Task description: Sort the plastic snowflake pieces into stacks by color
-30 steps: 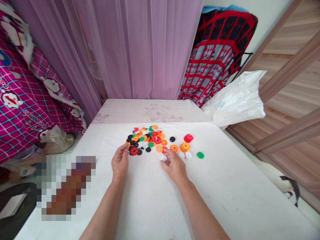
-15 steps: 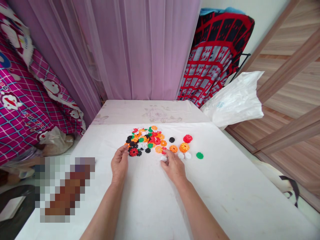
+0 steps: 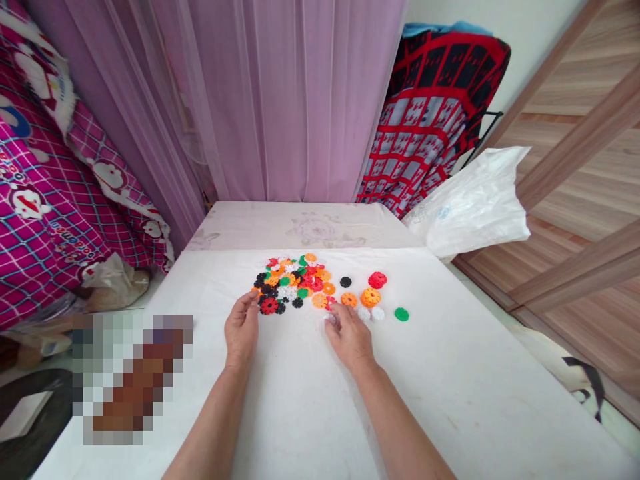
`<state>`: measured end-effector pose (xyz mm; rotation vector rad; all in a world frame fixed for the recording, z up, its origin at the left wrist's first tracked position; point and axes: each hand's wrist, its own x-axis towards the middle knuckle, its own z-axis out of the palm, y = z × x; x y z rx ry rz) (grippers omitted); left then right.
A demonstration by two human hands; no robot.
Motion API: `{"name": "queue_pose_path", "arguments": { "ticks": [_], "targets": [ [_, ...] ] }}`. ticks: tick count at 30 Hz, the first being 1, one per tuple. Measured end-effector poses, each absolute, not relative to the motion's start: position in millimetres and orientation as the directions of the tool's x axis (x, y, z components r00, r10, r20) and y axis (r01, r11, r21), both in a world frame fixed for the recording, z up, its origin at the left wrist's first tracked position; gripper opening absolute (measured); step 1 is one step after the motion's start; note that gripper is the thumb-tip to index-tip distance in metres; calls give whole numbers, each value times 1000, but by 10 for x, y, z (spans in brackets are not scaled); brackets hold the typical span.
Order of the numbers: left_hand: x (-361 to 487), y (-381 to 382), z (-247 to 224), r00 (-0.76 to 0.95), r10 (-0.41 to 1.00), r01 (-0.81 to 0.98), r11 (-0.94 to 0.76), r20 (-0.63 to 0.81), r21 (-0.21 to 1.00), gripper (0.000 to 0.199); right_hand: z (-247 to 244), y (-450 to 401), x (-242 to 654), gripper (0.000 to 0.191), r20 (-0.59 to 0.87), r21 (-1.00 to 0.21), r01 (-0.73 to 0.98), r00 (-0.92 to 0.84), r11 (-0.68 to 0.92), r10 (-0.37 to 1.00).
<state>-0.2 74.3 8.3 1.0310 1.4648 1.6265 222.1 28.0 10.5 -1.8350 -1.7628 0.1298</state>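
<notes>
A mixed heap of notched plastic snowflake discs in red, orange, black, green and white lies on the white-covered table. My left hand is at the heap's left edge, fingers curled together and closed, by an orange disc; whatever lies between its fingertips is hidden. At the near right of the heap, my right hand pinches a white snowflake disc, partly covered by thumb and fingers. Just beyond those fingers are an orange disc and a partly hidden red one.
To the right lie sorted groups: a black disc, red discs, orange discs, white discs and a green disc. A white plastic bag hangs by the table's right edge. Purple curtains stand behind.
The whole view has shifted slightly. My right hand shows less of the white disc between its fingers; my left hand has barely moved, and the heap looks the same.
</notes>
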Motion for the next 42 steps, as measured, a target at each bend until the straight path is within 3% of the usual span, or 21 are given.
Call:
{"name": "queue_pose_path", "arguments": {
  "ticks": [22, 36, 42],
  "targets": [
    [-13, 758, 76, -420, 901, 42, -106, 114, 994, 33, 36, 271, 2223, 24, 373, -515, 853, 128, 90, 919],
    [-41, 790, 43, -396, 901, 222, -96, 180, 970, 34, 117, 9, 2375, 21, 546, -637, 736, 222, 228, 808],
    [-49, 767, 70, -382, 907, 262, -78, 177, 962, 35, 250, -41, 2860, 24, 534, -657, 746, 363, 105, 764]
  ]
}}
